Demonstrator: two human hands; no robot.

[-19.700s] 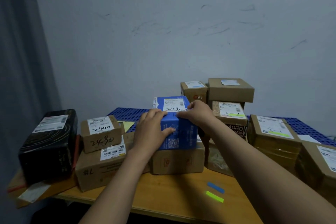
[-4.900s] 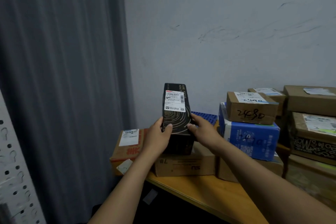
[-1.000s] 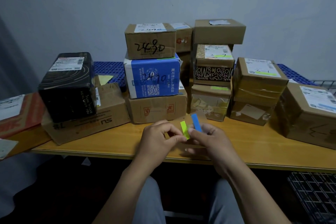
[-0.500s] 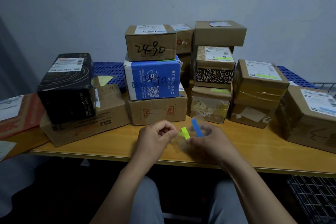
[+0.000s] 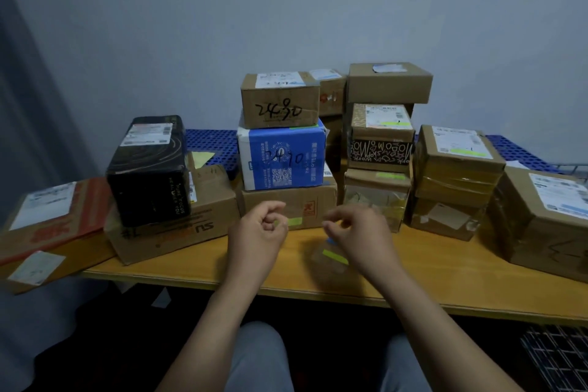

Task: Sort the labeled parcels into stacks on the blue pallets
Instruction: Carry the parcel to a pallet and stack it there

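Note:
Labeled parcels stand in stacks on the blue pallet and the wooden table. A brown box marked 2490 tops a blue box, which rests on a brown box. A black box sits on a brown carton at the left. My left hand pinches a small green sticker in front of the bottom brown box. My right hand hovers with curled fingers over a clear sticker sheet with a green and a blue strip; whether it holds the sheet is unclear.
More brown parcels are stacked at centre right and right, with a large one at the far right. A flat red-printed carton overhangs the table's left end. A wire basket sits on the floor at the lower right.
My hands have drawn apart. The left one has pulled the green sticker off the sheet and moved up toward the bottom brown box. The sheet has dropped lower, under my right hand.

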